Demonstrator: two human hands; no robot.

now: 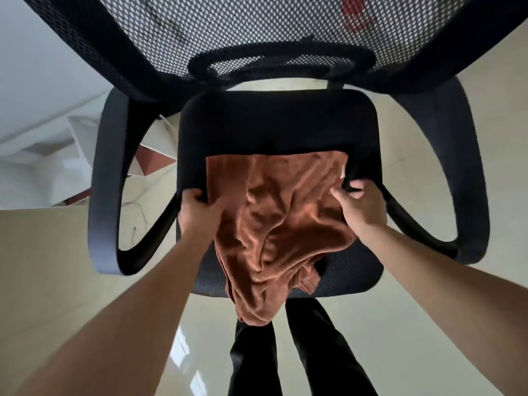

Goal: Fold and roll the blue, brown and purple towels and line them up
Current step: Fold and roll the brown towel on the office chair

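— Looked for the brown towel [274, 224]; found where?

— Found draped on the black chair seat [271, 124], sagging off the front edge at lower centre, spread flatter toward mid-frame. Judged soft, light and limp, badly rumpled, unlikely to slip on the mesh.

— Gripped where?

— Pinched at both side edges: left hand [197, 208] with fingers curled round the left edge, right hand [360, 208] clenched on the right. Would probably be better taken by the far corners to shake flat.

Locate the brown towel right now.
Head view, centre: the brown towel lies crumpled on the chair seat, spilling over its front edge; the left hand and right hand grip its side edges.
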